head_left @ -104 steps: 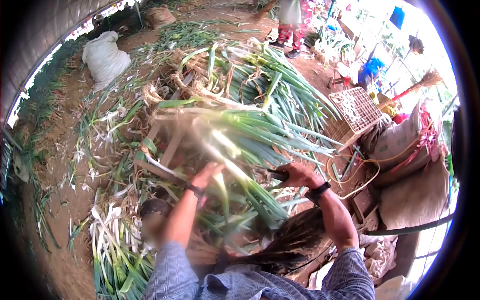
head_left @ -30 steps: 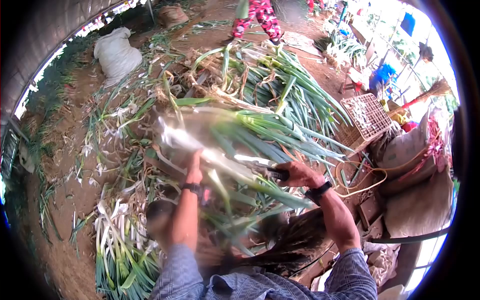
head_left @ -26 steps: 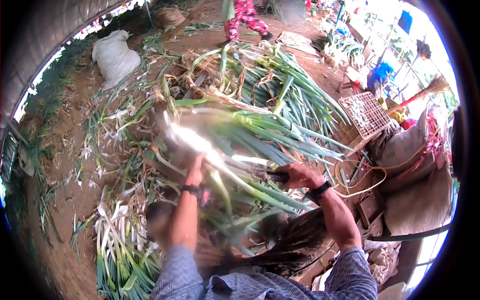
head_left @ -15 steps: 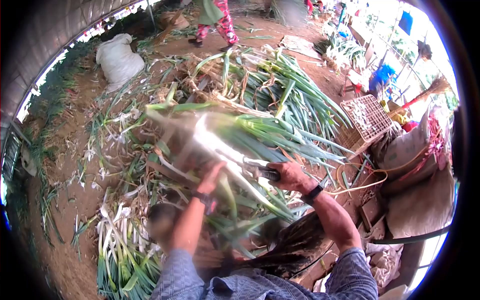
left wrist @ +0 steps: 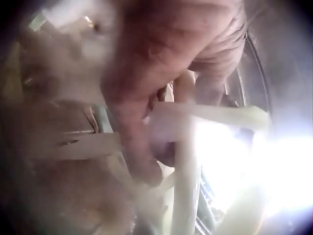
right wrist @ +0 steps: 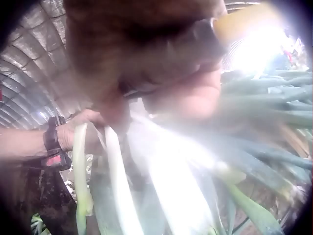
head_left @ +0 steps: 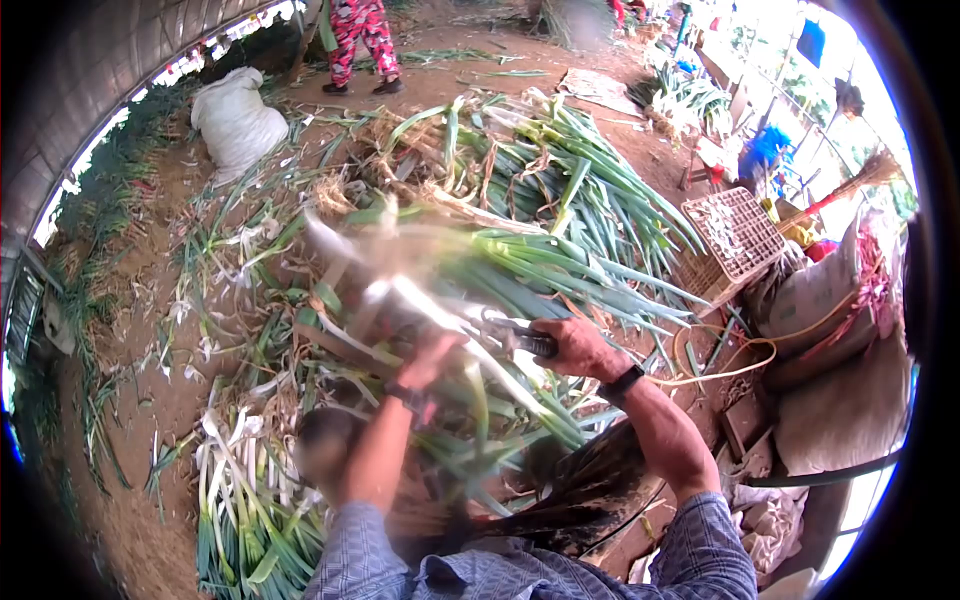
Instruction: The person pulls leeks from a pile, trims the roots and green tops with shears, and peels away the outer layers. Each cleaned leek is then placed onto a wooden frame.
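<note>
Near the middle of the head view, my left hand (head_left: 430, 355) grips the pale stem of a leek (head_left: 515, 378). The leek slants, with its green leaves towards my lap and its white end blurred. My right hand (head_left: 580, 350) holds the black handle of an air gun (head_left: 532, 341), whose front end points at the white stem. From the handle runs a yellow hose (right wrist: 244, 22), seen in the right wrist view. Loose pale skin (head_left: 330, 235) is blurred beyond the leek. The left wrist view shows curled fingers (left wrist: 134, 142) around pale stems, partly hidden by the hand.
A large heap of leeks (head_left: 590, 190) lies ahead on the soil. Cleaned leeks (head_left: 250, 490) lie at lower left. A plastic crate (head_left: 735, 235) and stuffed sacks (head_left: 825, 350) stand at right. A white sack (head_left: 238, 125) and a person's legs (head_left: 360, 45) are farther back.
The leek's stem has swung from lying more level to a steeper slant. My left hand has moved right, the air gun slightly left and up. The far person has walked to the left.
</note>
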`<state>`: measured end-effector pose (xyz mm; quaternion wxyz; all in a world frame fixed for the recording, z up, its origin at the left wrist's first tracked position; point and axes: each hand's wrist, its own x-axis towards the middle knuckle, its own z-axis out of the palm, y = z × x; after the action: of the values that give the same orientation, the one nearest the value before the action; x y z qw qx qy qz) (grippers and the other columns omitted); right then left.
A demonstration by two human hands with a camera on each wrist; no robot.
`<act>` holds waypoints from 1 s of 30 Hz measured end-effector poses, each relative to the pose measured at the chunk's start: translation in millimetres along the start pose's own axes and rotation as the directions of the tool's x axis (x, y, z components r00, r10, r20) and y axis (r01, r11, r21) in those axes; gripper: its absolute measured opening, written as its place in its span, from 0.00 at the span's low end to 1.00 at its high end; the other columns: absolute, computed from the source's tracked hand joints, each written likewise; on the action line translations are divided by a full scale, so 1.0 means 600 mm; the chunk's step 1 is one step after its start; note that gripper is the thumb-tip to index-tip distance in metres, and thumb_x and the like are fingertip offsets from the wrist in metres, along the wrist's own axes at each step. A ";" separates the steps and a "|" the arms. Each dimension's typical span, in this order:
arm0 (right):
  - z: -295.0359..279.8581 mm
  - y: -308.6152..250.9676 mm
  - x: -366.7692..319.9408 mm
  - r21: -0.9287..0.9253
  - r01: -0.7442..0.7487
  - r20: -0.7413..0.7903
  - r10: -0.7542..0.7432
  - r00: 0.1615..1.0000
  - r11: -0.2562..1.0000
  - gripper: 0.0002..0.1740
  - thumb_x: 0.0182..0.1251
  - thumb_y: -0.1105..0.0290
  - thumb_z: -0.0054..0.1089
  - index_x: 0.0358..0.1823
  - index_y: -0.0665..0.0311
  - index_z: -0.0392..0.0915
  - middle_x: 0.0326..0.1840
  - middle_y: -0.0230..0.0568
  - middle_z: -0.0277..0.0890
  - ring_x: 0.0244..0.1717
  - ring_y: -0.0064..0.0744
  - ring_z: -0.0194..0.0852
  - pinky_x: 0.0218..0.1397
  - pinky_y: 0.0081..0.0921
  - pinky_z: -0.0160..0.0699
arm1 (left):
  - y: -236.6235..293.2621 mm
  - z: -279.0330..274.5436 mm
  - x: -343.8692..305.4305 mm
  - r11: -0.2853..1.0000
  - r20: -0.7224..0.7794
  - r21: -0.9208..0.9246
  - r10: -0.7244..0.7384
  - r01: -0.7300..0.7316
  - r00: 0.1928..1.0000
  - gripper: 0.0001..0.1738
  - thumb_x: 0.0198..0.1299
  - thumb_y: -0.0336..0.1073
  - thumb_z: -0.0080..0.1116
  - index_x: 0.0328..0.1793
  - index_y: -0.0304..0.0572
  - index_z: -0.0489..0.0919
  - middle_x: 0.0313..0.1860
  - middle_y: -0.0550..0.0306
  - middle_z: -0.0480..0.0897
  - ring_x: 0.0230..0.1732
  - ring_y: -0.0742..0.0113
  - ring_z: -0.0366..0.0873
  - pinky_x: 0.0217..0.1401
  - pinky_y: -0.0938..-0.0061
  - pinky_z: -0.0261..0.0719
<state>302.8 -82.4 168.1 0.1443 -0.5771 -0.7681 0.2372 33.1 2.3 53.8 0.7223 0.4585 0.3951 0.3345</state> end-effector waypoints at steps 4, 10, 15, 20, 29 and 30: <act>0.002 -0.002 -0.006 0.072 0.115 -0.113 -0.106 0.988 0.991 0.26 0.51 0.66 0.72 0.54 0.63 0.80 0.39 0.49 0.84 0.41 0.51 0.84 0.47 0.39 0.82 | -0.008 0.012 0.016 0.964 0.106 -0.267 0.039 -0.009 0.994 0.14 0.60 0.33 0.62 0.51 0.35 0.80 0.45 0.56 0.87 0.44 0.63 0.86 0.47 0.71 0.86; 0.006 -0.007 -0.009 0.034 0.229 -0.159 -0.221 0.962 0.973 0.25 0.52 0.66 0.72 0.54 0.62 0.81 0.39 0.50 0.84 0.40 0.50 0.84 0.44 0.38 0.82 | 0.042 0.018 -0.027 0.912 0.172 -0.390 -0.061 0.125 0.983 0.16 0.65 0.38 0.59 0.54 0.38 0.80 0.46 0.57 0.86 0.46 0.64 0.85 0.50 0.67 0.86; 0.011 -0.008 -0.014 0.059 0.365 -0.182 -0.350 0.919 0.929 0.22 0.53 0.68 0.71 0.51 0.62 0.81 0.37 0.49 0.83 0.36 0.51 0.82 0.41 0.39 0.81 | 0.041 -0.009 -0.027 0.973 0.216 -0.228 0.009 0.042 0.976 0.19 0.70 0.45 0.53 0.60 0.42 0.77 0.50 0.54 0.83 0.49 0.62 0.83 0.50 0.66 0.85; -0.001 -0.008 -0.028 0.136 0.255 -0.120 -0.239 0.963 0.957 0.24 0.51 0.66 0.73 0.50 0.63 0.81 0.30 0.44 0.80 0.30 0.42 0.79 0.38 0.37 0.78 | 0.086 -0.070 -0.010 0.926 -0.217 -0.326 0.123 -0.191 0.968 0.20 0.70 0.55 0.54 0.51 0.48 0.77 0.46 0.54 0.86 0.50 0.58 0.85 0.50 0.49 0.87; 0.052 0.117 -0.036 0.240 0.326 -0.025 -0.330 0.944 0.914 0.25 0.48 0.64 0.72 0.51 0.60 0.82 0.34 0.48 0.84 0.35 0.45 0.83 0.42 0.38 0.80 | 0.401 -0.354 -0.171 0.819 -0.708 0.276 0.527 -0.503 0.470 0.25 0.75 0.57 0.44 0.56 0.39 0.71 0.42 0.46 0.85 0.45 0.56 0.84 0.50 0.57 0.85; 0.041 0.106 -0.034 0.117 0.208 0.004 -0.210 0.978 0.971 0.25 0.48 0.64 0.72 0.51 0.59 0.82 0.34 0.47 0.83 0.35 0.45 0.83 0.41 0.38 0.80 | 0.455 -0.320 -0.208 0.694 -0.790 0.352 0.580 -0.628 0.199 0.24 0.76 0.54 0.45 0.54 0.38 0.71 0.40 0.46 0.85 0.42 0.55 0.84 0.50 0.57 0.85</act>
<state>348.4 -92.6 114.6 0.1953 -0.4817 -0.8106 0.2696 -226.2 70.2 288.6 0.2426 0.3249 0.4787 0.7788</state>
